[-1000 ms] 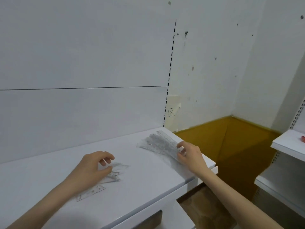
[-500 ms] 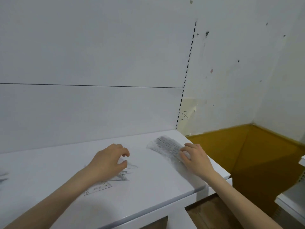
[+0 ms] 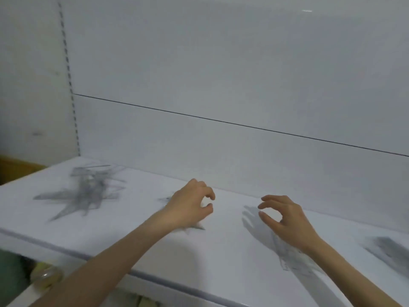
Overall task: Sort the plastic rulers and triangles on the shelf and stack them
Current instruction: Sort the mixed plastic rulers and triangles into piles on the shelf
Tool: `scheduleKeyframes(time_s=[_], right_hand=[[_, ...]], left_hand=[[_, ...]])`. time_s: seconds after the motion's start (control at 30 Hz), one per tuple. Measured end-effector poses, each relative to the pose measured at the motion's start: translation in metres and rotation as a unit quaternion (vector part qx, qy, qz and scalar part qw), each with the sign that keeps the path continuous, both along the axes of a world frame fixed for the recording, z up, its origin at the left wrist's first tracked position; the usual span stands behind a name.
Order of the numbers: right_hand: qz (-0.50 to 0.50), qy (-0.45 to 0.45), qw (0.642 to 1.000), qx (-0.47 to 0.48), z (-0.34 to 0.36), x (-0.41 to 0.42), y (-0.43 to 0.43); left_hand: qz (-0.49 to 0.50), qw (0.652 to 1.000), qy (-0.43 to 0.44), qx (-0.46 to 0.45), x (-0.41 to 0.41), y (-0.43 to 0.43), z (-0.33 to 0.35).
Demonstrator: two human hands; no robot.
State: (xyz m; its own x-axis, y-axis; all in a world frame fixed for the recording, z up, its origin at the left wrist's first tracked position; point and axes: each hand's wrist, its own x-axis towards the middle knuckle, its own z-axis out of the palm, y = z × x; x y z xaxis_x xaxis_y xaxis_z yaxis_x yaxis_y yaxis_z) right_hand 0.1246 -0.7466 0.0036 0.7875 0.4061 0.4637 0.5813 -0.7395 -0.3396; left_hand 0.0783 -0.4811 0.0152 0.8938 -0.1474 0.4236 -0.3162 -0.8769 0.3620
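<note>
- The loose rulers and triangles [image 3: 88, 191] lie in a tangled, see-through heap at the back left of the shelf [image 3: 221, 269], well apart from both of your hands; blur hides how many pieces there are.
- A few clear pieces [image 3: 195, 227] lie flat on the shelf under your left hand [image 3: 188, 207], with pointed tips poking out on either side of it.
- Your left hand arches over those pieces with fingers curled and the thumb close to the forefinger. You cannot tell whether it pinches a clear piece.
- A clear ruler [image 3: 287, 259] lies flat on the shelf beneath your right wrist, its printed scale faintly visible.
- Your right hand [image 3: 287, 220] sits above the shelf, fingers loosely curled, thumb and forefinger apart with bare white shelf between them; it holds nothing.
- A grey, blurred stack [image 3: 389, 251] lies at the far right edge of the shelf.
- Behind stands the white back panel [image 3: 221, 74], crossed by a dark seam, with a slotted upright [image 3: 68, 74] at its left.
- A round yellowish thing [image 3: 46, 276] shows below the shelf's front edge, lower left.
</note>
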Motion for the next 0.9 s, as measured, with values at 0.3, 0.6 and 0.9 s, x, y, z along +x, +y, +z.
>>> scheduleKeyframes(time_s=[0.3, 0.6, 0.9], right_hand=[[0.214, 0.010, 0.974, -0.073, 0.002, 0.003, 0.303], [0.181, 0.129, 0.960, -0.168, -0.016, -0.002, 0.431], [0.136, 0.154, 0.976, -0.075, -0.010, -0.013, 0.412]], left_hand=[[0.129, 0.991, -0.007, -0.037, -0.066, 0.260, -0.020], [0.064, 0.987, 0.148, 0.019, -0.070, 0.404, -0.037], [0.001, 0.992, 0.124, -0.027, -0.052, 0.405, -0.048]])
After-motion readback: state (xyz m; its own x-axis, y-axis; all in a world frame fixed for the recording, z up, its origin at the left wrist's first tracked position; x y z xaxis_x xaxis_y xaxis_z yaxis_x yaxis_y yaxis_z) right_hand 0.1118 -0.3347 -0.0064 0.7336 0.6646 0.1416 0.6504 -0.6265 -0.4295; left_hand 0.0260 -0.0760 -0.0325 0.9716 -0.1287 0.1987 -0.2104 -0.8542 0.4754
